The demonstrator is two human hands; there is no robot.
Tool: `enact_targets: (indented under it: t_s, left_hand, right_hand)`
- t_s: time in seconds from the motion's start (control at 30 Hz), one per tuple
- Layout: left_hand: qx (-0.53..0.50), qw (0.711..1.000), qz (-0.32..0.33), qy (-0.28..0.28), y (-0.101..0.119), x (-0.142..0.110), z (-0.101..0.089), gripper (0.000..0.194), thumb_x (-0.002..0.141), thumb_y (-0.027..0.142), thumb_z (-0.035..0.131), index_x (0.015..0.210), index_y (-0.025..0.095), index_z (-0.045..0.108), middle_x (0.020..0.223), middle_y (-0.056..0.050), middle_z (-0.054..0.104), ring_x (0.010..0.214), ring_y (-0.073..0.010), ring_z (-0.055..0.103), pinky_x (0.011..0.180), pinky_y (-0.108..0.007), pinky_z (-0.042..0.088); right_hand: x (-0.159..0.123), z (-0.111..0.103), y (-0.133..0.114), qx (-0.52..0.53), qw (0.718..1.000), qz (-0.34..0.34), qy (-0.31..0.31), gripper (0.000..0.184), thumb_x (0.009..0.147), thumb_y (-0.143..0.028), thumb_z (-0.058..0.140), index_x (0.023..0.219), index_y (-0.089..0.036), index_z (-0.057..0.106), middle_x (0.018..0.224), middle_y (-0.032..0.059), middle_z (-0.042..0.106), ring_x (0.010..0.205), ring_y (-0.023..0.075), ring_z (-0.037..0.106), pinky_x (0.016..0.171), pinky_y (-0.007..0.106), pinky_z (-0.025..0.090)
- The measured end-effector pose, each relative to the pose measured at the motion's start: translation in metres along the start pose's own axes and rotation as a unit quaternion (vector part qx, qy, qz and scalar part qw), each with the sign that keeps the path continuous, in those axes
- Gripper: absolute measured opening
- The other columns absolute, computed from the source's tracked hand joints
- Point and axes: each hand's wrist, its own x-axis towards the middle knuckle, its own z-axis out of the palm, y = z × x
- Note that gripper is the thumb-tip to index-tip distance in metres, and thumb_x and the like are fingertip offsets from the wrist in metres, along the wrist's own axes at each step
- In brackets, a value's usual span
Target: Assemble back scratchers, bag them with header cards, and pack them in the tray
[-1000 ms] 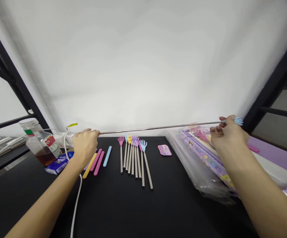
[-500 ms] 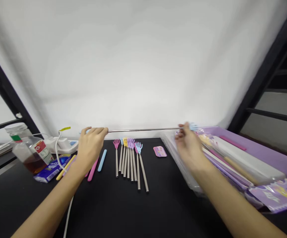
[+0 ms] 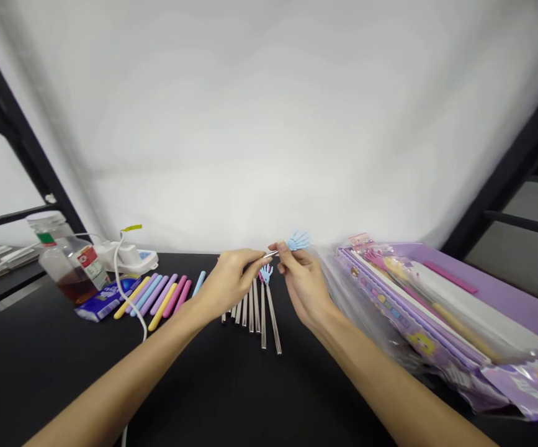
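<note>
Above the black table I hold a telescopic back scratcher (image 3: 299, 240) with a light blue claw head. My left hand (image 3: 231, 276) is closed around its left end, thumb and fingers pinching the short bit of metal rod that shows. My right hand (image 3: 306, 279) pinches the rod just below the claw. The two hands are close together. Under them lies a row of other back scratchers (image 3: 273, 320) with metal rods, partly covered by my left hand. To their left are several coloured handle sleeves (image 3: 164, 298), pink, yellow, purple and blue.
A purple tray (image 3: 496, 279) with packaged items and clear plastic bags (image 3: 366, 310) stands on the right. On the left are a bottle of brown liquid (image 3: 71, 261), a blue packet (image 3: 108, 298), a power strip (image 3: 145, 261) and a white cable (image 3: 118, 273). A white wall rises behind.
The rod was stretched long between my widely spaced hands. It has been pushed together, my right hand coming left and my left hand moving right, so only a short piece shows.
</note>
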Motion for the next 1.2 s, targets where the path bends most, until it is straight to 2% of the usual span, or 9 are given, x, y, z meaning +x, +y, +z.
enact_targets:
  t_s: [0.1,0.2,0.3,0.37,0.57,0.73,0.8,1.07,1.2]
  left_hand:
    - [-0.044,0.998,-0.021,-0.034,-0.007,0.001,-0.009,0.038,0.102,0.038,0.044,0.084,0.016,0.070,0.072,0.000,0.066,0.063,-0.0114,0.054,0.063,-0.023,0.039]
    - [-0.035,0.998,-0.027,-0.055,-0.026,-0.003,-0.023,0.035,0.100,0.039,0.048,0.090,0.017,0.073,0.080,0.000,0.071,0.071,-0.0130,0.061,0.069,-0.023,0.042]
    - [0.031,0.998,-0.037,-0.047,-0.051,-0.010,-0.034,0.032,0.098,0.040,0.051,0.093,0.019,0.075,0.088,-0.003,0.073,0.080,-0.0170,0.067,0.076,-0.026,0.045]
    - [0.090,0.994,-0.055,-0.027,-0.066,-0.014,-0.039,0.030,0.097,0.040,0.052,0.098,0.021,0.076,0.099,-0.005,0.075,0.089,-0.0203,0.069,0.081,-0.028,0.047]
    - [0.302,0.941,-0.149,-0.006,-0.079,-0.020,-0.052,0.028,0.095,0.033,0.052,0.108,0.023,0.076,0.112,-0.008,0.075,0.102,-0.0294,0.070,0.078,-0.034,0.048]
    - [0.366,0.898,-0.242,0.035,-0.089,-0.026,-0.065,0.029,0.093,0.035,0.054,0.106,0.021,0.076,0.101,-0.011,0.077,0.094,-0.0331,0.071,0.068,-0.035,0.044]
    - [0.379,0.887,-0.257,0.051,-0.095,-0.028,-0.069,0.028,0.092,0.036,0.056,0.104,0.021,0.076,0.096,-0.011,0.077,0.089,-0.0334,0.070,0.064,-0.035,0.041]
    - [0.397,0.899,-0.156,0.102,-0.106,-0.034,-0.069,0.026,0.094,0.037,0.052,0.095,0.022,0.074,0.099,-0.007,0.077,0.085,-0.0270,0.070,0.062,-0.033,0.038]
    - [0.393,0.907,-0.107,0.104,-0.098,-0.032,-0.061,0.028,0.096,0.038,0.051,0.094,0.023,0.074,0.100,-0.006,0.077,0.085,-0.0261,0.070,0.069,-0.033,0.042]
  right_hand:
    - [0.005,-0.001,-0.004,-0.020,0.999,0.002,0.031,0.030,0.066,-0.046,0.086,0.072,-0.019,0.075,0.084,0.0017,0.066,0.069,0.0109,0.047,0.065,0.028,0.038]
    - [0.015,-0.012,-0.018,0.003,0.996,-0.007,0.094,0.033,0.063,-0.045,0.088,0.071,-0.019,0.071,0.088,0.0001,0.065,0.062,0.0082,0.039,0.056,0.025,0.034]
    - [0.025,-0.028,-0.037,0.041,0.984,-0.008,0.172,0.034,0.059,-0.038,0.091,0.072,-0.019,0.066,0.094,-0.0007,0.064,0.061,0.0071,0.037,0.050,0.021,0.032]
    - [0.032,-0.038,-0.049,0.045,0.977,-0.002,0.209,0.031,0.063,-0.034,0.090,0.076,-0.019,0.066,0.097,-0.0015,0.063,0.062,0.0067,0.038,0.049,0.019,0.032]
    - [0.050,-0.066,-0.084,0.034,0.958,-0.004,0.284,0.016,0.088,-0.032,0.070,0.079,-0.021,0.063,0.093,-0.0023,0.057,0.060,0.0071,0.037,0.049,0.020,0.033]
    - [0.060,-0.096,-0.121,0.043,0.923,-0.048,0.379,0.028,0.098,-0.035,0.057,0.074,-0.020,0.060,0.080,-0.0015,0.044,0.058,0.0087,0.032,0.048,0.023,0.029]
    - [0.060,-0.105,-0.128,0.050,0.913,-0.058,0.401,0.032,0.099,-0.037,0.054,0.072,-0.020,0.060,0.076,-0.0011,0.040,0.057,0.0087,0.032,0.048,0.025,0.028]
    - [0.059,-0.111,-0.116,0.076,0.906,-0.070,0.410,0.034,0.101,-0.043,0.045,0.076,-0.021,0.055,0.079,-0.0006,0.042,0.059,0.0086,0.038,0.054,0.030,0.028]
    - [0.056,-0.105,-0.096,0.079,0.927,-0.037,0.364,0.029,0.094,-0.044,0.061,0.076,-0.021,0.060,0.076,-0.0022,0.044,0.057,0.0079,0.037,0.053,0.027,0.030]
